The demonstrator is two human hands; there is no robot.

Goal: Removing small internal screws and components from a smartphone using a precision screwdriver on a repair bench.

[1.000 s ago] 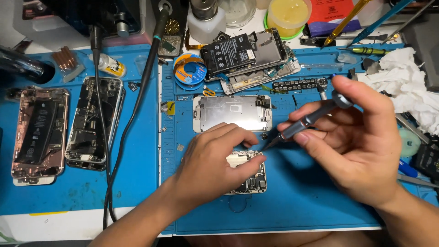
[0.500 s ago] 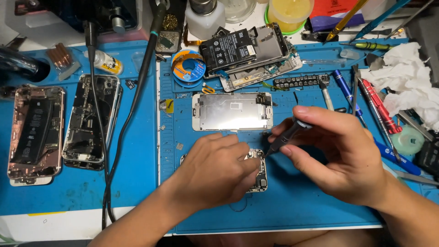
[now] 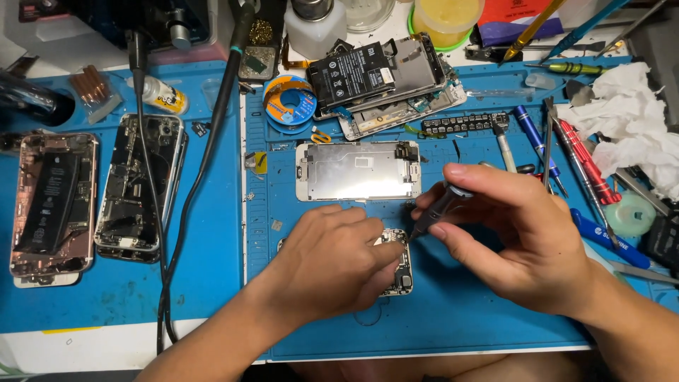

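A: What do you see on the desk (image 3: 106,332)?

B: I see my left hand (image 3: 332,262) lying flat on a small opened phone (image 3: 399,265) on the blue mat (image 3: 481,318). The fingers are pressed down on it and hold it in place. Only the right end of the phone peeks out from under them.

A: And the other hand?

B: My right hand (image 3: 523,240) has its grip closed tight around a dark screwdriver (image 3: 435,212). The thumb and fingers pinch it. Its tip points down at the top corner of the phone, just beside my left fingertips.

A: What is near them?

B: A silver screen plate (image 3: 357,171) lies just above both hands. Two more opened phones (image 3: 92,198) lie well apart on the left side. A roll of blue tape (image 3: 290,102) sits higher up, next to a pile of phone parts (image 3: 385,81). More screwdrivers (image 3: 580,159) and white tissue (image 3: 629,134) lie on the right.
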